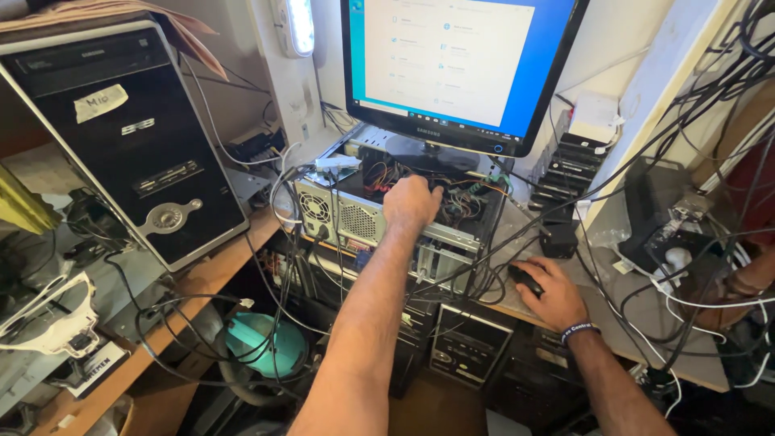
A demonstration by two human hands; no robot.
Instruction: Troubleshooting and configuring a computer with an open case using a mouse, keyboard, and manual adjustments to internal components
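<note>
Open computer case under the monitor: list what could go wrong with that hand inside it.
1. The left hand is among loose wires in the open computer case; it could snag or pull one free.
2. The monitor is lit, so the machine may be powered; touching parts inside could risk a short.
3. The monitor stands on the case, so jolting it might tip the screen.

two hands: left hand (pixel 412 202), right hand (pixel 551 297). one monitor (pixel 456 69). one open computer case (pixel 379 214), one closed black tower (pixel 129 137). one mouse (pixel 525 277).
</note>
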